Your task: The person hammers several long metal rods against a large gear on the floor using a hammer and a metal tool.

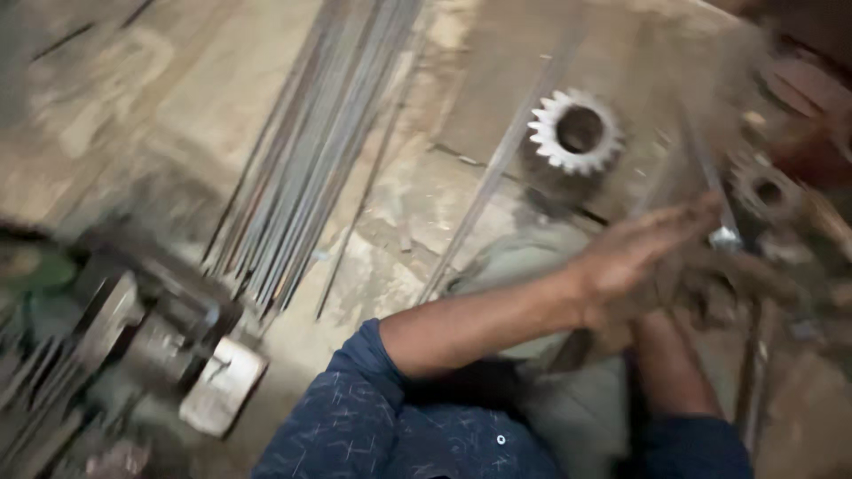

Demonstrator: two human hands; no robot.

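Reaching toward the right of the frame, the left hand [635, 257] stretches out from a dark blue patterned sleeve [355, 417] at lower centre, its fingers extended and loosely together. The fingertips lie at a thin grey metal rod [710, 182] that slants down from the upper right and ends in a bright, shiny tip just beside them; motion blur hides whether the fingers close around it, so I cannot tell if the hand grips it or only touches it. The right hand [701, 284] sits just below and behind the left, at centre right, its forearm rising from the bottom edge. It is smeared by blur and partly covered by the left hand, so whether it is clenched or released I cannot tell.

In the upper centre right, well apart from the hands, a pale steel toothed gear wheel with a round bore [575, 131] lies flat on the worn concrete floor [399, 213]. A second, darker gear [765, 191] lies at the right edge, near the rod's tip. A bundle of long thin steel rods [311, 160] runs diagonally from the top centre down to the middle left. One single long flat strip [497, 168] lies between that bundle and the pale gear. At lower left stands a blurred grey metal machine block [160, 337].
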